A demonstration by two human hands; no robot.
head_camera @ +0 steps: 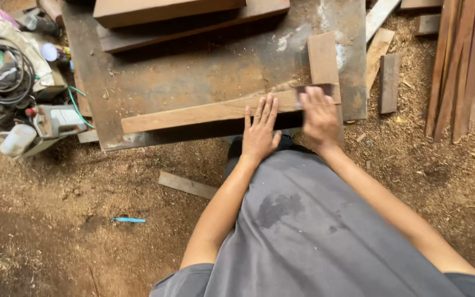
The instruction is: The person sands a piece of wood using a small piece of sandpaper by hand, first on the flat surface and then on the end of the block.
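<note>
Plank (204, 113) runs left-right, left hand (259, 132) flat on it, right hand (319, 118) gripping scraper (314, 88)

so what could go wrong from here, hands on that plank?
1. The left hand lies flat on the long plank, fingers spread close to the dark flat piece under the right hand; a slip could catch them.
2. The plank lies along the front edge of the worn board with nothing visibly fixing it; it may shift or tip off.
3. Sawdust and a loose offcut lie on the ground by the person; footing could slip.
</note>
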